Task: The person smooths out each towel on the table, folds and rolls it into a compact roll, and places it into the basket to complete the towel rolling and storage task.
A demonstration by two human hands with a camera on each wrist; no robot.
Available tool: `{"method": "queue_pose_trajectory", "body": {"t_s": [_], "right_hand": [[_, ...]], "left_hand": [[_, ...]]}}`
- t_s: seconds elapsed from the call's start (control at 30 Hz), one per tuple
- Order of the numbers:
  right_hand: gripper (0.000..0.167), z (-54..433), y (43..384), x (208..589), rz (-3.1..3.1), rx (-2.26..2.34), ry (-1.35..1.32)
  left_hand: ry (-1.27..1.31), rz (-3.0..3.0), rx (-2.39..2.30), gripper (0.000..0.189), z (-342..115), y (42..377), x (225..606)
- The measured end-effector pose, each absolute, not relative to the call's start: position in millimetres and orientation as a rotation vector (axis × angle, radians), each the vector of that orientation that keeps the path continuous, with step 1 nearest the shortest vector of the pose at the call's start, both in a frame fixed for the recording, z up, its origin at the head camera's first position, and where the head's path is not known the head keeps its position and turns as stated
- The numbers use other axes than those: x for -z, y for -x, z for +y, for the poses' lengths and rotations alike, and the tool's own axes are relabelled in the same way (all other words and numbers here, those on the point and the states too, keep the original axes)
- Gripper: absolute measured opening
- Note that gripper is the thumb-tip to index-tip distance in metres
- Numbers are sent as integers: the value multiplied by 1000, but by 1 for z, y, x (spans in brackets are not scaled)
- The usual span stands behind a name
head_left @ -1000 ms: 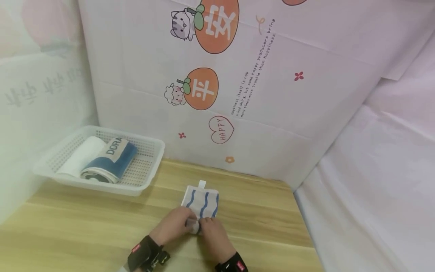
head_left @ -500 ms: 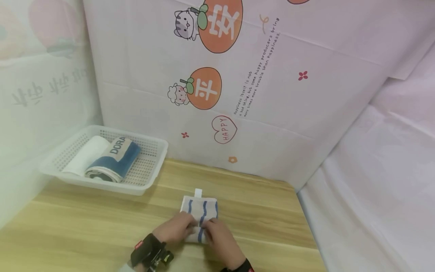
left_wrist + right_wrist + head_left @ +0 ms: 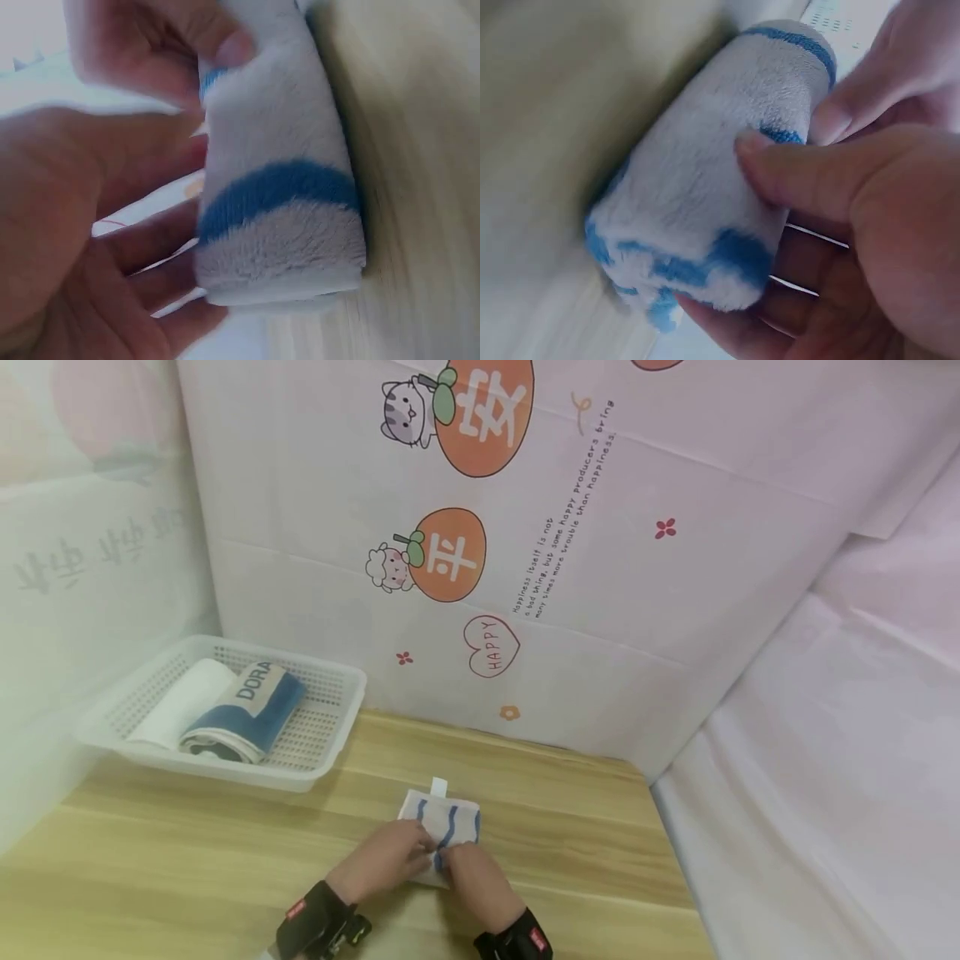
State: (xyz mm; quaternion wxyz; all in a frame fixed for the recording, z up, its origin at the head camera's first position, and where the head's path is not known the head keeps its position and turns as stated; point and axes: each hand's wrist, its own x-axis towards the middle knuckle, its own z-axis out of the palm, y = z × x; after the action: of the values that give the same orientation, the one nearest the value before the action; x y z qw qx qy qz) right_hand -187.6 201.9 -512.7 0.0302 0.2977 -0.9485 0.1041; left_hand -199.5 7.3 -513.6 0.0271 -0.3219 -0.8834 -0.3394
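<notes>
A small white towel [image 3: 457, 818] with wavy blue stripes and a white tag lies on the wooden table, its near end rolled up. My left hand [image 3: 390, 856] holds the left part of the roll; in the left wrist view its fingers [image 3: 161, 240] reach behind the towel [image 3: 277, 127]. My right hand [image 3: 480, 872] grips the right part, its thumb [image 3: 780, 165] pressing on the plush roll [image 3: 682, 165] and its fingers curled behind. Both hands are close together, and the roll is largely covered by them in the head view.
At the back left stands a white perforated basket [image 3: 330, 727] with a white rolled towel [image 3: 180, 702] and a blue-and-beige rolled towel [image 3: 251, 710] in it. A printed white sheet [image 3: 600, 677] hangs behind the table [image 3: 570, 827], with more white sheeting at both sides.
The tagged far edge of the towel has come nearer to me. Both hands have worked at the near end, shifting slightly, and the roll has turned between them. The basket has stayed in place.
</notes>
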Motion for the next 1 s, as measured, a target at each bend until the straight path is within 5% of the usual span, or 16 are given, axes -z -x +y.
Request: {"method": "queue_pose_trajectory", "body": {"t_s": [0.17, 0.27, 0.47, 0.63, 0.87, 1.0], "right_hand": [[30, 206, 198, 509, -3046, -569, -981], [30, 210, 199, 510, -3038, -645, -1004], [7, 209, 184, 505, -2910, -431, -863], [36, 199, 176, 510, -2883, -173, -795], [7, 206, 198, 510, -2928, -360, -910], [27, 216, 208, 510, -3042, -740, -966]], "left_hand": [[1038, -2685, 929, 29, 5, 189, 519], [1071, -2707, 919, 19, 8, 192, 520], [1131, -2851, 1042, 8, 11, 212, 513], [995, -2991, 1269, 16, 7, 228, 509], [1000, -2803, 1060, 20, 7, 220, 513], [1068, -2737, 897, 33, 7, 206, 514]]}}
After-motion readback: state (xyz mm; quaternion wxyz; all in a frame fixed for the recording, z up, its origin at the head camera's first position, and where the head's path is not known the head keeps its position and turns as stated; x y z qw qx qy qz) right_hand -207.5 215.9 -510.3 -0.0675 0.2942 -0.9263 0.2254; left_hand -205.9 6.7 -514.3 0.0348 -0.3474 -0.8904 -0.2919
